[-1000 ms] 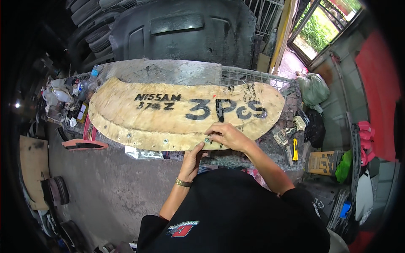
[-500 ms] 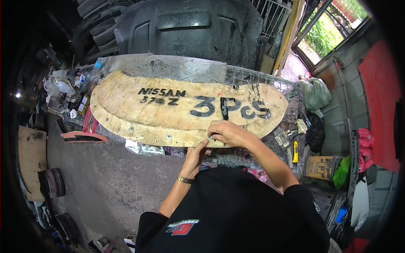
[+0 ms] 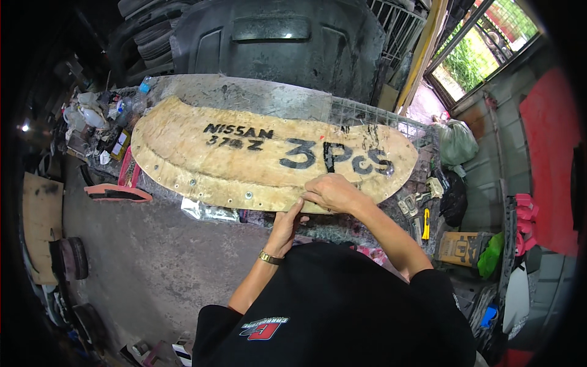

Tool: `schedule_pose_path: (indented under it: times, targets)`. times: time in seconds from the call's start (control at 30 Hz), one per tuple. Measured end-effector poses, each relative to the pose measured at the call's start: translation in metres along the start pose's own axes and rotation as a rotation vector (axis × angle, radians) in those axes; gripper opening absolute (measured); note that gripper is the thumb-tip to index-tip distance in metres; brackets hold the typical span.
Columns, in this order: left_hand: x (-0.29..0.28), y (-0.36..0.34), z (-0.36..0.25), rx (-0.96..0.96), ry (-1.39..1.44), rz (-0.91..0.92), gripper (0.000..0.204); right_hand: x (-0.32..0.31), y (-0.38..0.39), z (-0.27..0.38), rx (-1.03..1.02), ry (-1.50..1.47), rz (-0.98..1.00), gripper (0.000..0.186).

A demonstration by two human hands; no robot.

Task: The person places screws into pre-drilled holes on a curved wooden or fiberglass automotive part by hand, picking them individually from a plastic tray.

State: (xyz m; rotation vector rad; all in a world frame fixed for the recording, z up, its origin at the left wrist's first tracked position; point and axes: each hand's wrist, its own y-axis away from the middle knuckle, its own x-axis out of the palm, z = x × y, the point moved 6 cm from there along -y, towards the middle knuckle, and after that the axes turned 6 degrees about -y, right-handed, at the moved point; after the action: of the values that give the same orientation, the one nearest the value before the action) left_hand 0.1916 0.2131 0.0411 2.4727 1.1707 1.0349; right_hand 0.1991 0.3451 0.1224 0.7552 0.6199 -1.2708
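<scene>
A long, curved, tan fibreglass mould (image 3: 214, 160) with black painted lettering lies on the workbench. Holes and a few metal bolts (image 3: 248, 196) run along its near flange. At that flange, right of the middle, my right hand (image 3: 333, 191) is closed with curled fingers pressed down; whatever they pinch is hidden. My left hand (image 3: 286, 229), with a watch (image 3: 271, 257) on its wrist, grips the near edge. Its thumb lies over the top, close to the right fingertips, and the other fingers are partly hidden below the edge.
Bottles and clutter (image 3: 92, 119) crowd the bench's left end. A yellow cutter (image 3: 426, 224) lies on the right, near a cardboard box (image 3: 460, 248) and a pale green bag (image 3: 457, 144). A dark car bonnet (image 3: 275, 58) stands behind the bench; a red-edged part (image 3: 118, 194) juts out at left.
My right fingers have shifted slightly and now cover the small spot at the flange that showed between them. Both hands stay at the near edge; the view has shifted a little.
</scene>
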Motion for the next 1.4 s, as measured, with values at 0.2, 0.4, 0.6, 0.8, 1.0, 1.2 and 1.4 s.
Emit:
schedule_pose_path:
  times: [0.2,0.4,0.6,0.8,1.0,1.2,1.4]
  targets:
    - [0.0,-0.002,0.002,-0.006,-0.034,0.028,0.035,-0.011,0.022,-0.004,-0.004,-0.219,-0.457,0.031]
    - [-0.002,0.0,0.0,-0.021,-0.054,0.027,0.035,0.005,0.048,-0.016,0.07,-0.607,-0.399,0.032]
    - [0.0,0.0,0.0,-0.043,-0.041,0.044,0.034,0.016,0.048,-0.022,0.091,-0.589,-0.458,0.032]
    - [-0.003,0.0,0.001,-0.05,-0.028,0.042,0.034,0.004,0.047,-0.013,0.019,-0.417,-0.447,0.027]
    - [-0.002,0.001,0.0,-0.058,-0.03,0.055,0.034,0.006,0.044,-0.009,0.011,-0.411,-0.463,0.024]
    - [-0.003,-0.001,0.003,-0.053,-0.027,0.067,0.032,0.005,0.043,-0.01,-0.011,-0.467,-0.423,0.025]
    - [0.003,-0.001,0.0,-0.045,-0.014,0.049,0.031,-0.012,0.04,-0.007,0.023,-0.339,-0.392,0.019]
